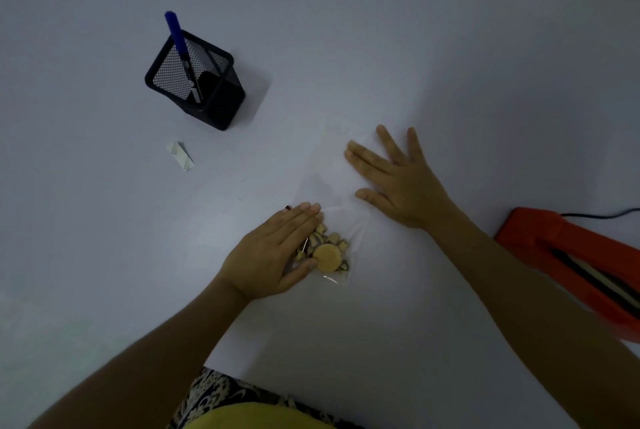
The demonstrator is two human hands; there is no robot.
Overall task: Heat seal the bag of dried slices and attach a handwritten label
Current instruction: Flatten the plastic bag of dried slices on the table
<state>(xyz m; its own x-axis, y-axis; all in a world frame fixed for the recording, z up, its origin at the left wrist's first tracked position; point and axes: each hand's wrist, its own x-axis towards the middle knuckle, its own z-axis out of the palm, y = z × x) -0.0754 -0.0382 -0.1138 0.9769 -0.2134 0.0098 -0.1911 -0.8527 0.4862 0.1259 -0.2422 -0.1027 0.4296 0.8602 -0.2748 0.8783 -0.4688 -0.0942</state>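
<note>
Upper left of the frame, a blue marker (180,47) stands in a black mesh pen holder (199,82), and just below it a small white label slip (180,155) lies on the pale table (415,30), well apart from the work.

At centre, the left hand (273,252) lies flat with straight fingers on the filled end of the clear plastic bag (341,220), touching the dried slices (325,250); it grips nothing. The slices are bunched at the bag's lower end: one round yellow disc on top, with smaller pale and brown-edged pieces around it. The film above them looks empty and nearly vanishes against the table.

To the right, the right hand (398,179) is spread open, palm down, on that empty upper part, holding nothing.

The step looks like flattening the bag before sealing. To do it well, I would press air out toward the open mouth while the left hand keeps the slices back, so the mouth lies smooth and free of crumbs.

At the right edge sits the orange heat sealer (568,255), its cord trailing off, apart from the bag.
</note>
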